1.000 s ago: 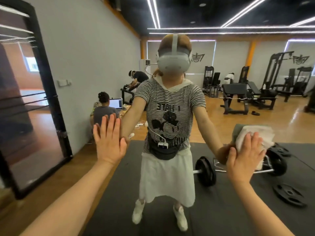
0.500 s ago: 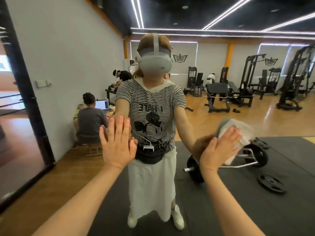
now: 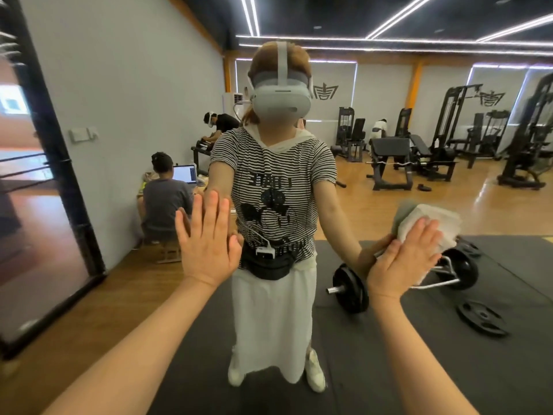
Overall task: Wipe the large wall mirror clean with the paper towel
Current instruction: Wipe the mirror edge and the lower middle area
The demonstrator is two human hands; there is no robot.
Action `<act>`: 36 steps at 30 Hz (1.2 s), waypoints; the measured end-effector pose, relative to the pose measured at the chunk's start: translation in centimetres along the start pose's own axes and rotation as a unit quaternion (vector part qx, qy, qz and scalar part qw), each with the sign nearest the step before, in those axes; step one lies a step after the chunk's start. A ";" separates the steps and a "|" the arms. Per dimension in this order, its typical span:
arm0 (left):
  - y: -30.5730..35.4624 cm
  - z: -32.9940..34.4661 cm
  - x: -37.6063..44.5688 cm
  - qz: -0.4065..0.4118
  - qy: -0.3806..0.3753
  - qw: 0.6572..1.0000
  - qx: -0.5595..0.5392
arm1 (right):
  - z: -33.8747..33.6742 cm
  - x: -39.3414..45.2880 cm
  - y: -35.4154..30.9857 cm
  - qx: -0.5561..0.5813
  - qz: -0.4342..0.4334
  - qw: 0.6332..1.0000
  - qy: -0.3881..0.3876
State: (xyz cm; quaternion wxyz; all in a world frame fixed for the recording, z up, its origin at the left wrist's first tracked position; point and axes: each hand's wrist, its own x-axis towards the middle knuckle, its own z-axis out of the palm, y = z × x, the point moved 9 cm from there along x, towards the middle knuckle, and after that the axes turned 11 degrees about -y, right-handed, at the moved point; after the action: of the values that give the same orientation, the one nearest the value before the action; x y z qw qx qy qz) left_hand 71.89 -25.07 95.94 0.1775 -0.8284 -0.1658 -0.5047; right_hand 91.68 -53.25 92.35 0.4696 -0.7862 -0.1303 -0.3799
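Observation:
The large wall mirror [image 3: 344, 202] fills the view in front of me and shows my own reflection wearing a headset. My right hand [image 3: 404, 259] presses a folded white paper towel [image 3: 434, 223] flat against the glass with straight fingers, at waist height to the right of the reflection. The towel sticks out above and to the right of my fingertips. My left hand [image 3: 206, 244] lies flat on the glass to the left, palm down, fingers together and pointing up, holding nothing.
Reflected in the glass are a barbell [image 3: 350, 289] and a loose weight plate [image 3: 481, 317] on a black floor mat, gym machines [image 3: 419, 151] at the back right, and a person seated at a laptop [image 3: 167, 199]. A black-framed glass panel [image 3: 59, 181] stands at the left.
My right hand slid the paper towel leftward across the glass, then slightly back right and up. My left hand stayed flat on the mirror in about the same spot. My head view shifted a little.

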 end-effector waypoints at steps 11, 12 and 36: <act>0.1 -0.1 0.2 0.008 0.006 1.000 0.000 | 5.8 -7.7 -9.8 -0.038 -0.182 0.980 -0.073; 0.1 -0.1 0.1 0.007 0.006 1.000 -0.001 | 5.5 -7.4 -9.3 -0.074 -0.242 0.965 -0.074; -0.2 0.2 0.1 -0.007 -0.016 1.000 0.003 | 4.2 -5.7 -8.8 -0.149 -0.369 0.912 -0.100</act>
State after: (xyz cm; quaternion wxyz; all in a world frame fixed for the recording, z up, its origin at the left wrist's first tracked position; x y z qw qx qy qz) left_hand 71.98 -24.79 95.97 0.1740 -0.8347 -0.1761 -0.4920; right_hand 84.86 -44.23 92.75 0.1582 -0.7768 -0.3992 -0.4607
